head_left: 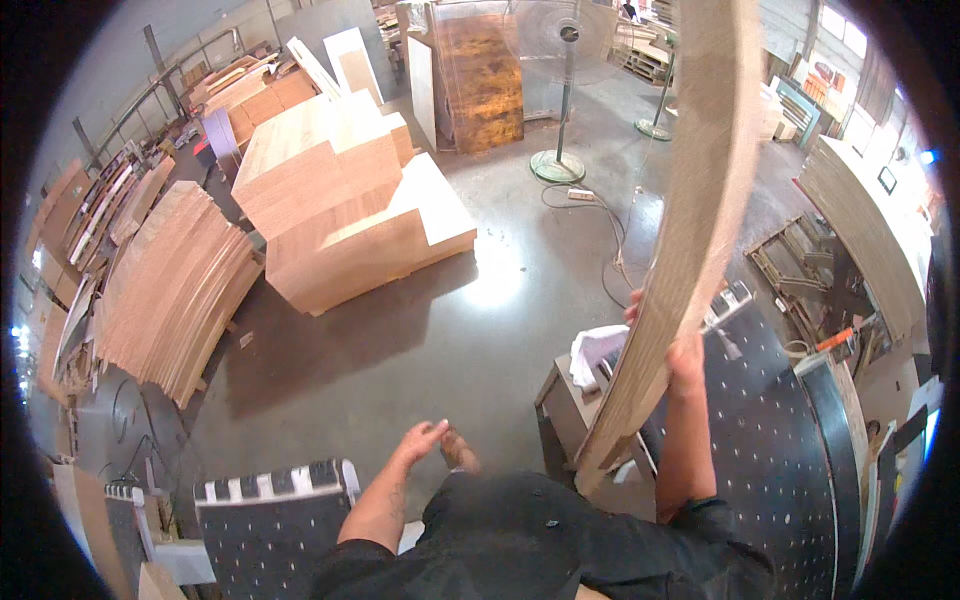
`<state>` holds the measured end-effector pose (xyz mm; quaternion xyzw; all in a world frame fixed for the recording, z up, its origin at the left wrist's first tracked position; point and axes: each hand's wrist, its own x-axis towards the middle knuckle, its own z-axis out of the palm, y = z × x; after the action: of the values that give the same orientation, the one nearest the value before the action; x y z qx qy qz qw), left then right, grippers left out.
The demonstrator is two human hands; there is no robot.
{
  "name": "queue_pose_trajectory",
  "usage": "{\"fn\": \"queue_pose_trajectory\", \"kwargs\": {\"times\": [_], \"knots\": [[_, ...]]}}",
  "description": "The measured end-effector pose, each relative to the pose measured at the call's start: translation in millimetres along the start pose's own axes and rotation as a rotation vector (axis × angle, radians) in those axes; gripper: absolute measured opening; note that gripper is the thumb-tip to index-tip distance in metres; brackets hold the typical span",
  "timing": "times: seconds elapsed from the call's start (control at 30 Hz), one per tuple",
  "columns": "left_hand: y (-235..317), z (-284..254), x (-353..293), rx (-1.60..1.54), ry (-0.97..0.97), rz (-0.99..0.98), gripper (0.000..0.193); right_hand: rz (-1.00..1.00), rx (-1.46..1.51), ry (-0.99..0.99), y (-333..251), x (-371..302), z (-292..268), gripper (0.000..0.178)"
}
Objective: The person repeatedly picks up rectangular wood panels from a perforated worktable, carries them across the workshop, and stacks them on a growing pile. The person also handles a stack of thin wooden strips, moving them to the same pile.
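A long, light-brown wooden board (690, 210) stands on edge at my right side, tilted, running from the top of the view down toward my waist. My right hand (685, 365) grips it by its side, with some fingertips showing past its far edge. In front of my body, my left hand (425, 440) hangs in the air with its fingers out and holds nothing. Right of the board lies a black work surface (770, 430) dotted with small pale studs. A white cloth (597, 352) rests on a small stand (560, 400) behind the board's lower part.
Large stacks of wooden panels (340, 240) stand on the floor ahead left, with a leaning-looking pile of boards (165, 290) farther left. Another black studded table (270, 530) is at lower left. A pedestal fan (560, 165) and its cable stand ahead. More stacked panels (870, 220) are at right.
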<state>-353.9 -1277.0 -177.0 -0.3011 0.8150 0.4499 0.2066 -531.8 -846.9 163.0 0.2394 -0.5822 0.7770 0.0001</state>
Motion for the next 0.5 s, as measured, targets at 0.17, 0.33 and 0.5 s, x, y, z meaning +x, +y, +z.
{"fn": "queue_pose_trajectory", "kwargs": {"times": [0.17, 0.33, 0.5], "knots": [[-27, -8, 102, 0.045, -0.109, -0.084, 0.105, -0.343, -0.151, 0.154, -7, 139, 13, 0.117], [-36, -73, 197, -0.005, -0.266, -0.267, 0.085, -0.657, -0.247, 0.404, -56, 219, -11, 0.114], [-17, -170, 308, 0.003, -0.158, -0.258, 0.074, -0.989, -0.819, 0.547, -116, 237, -47, 0.101]]}}
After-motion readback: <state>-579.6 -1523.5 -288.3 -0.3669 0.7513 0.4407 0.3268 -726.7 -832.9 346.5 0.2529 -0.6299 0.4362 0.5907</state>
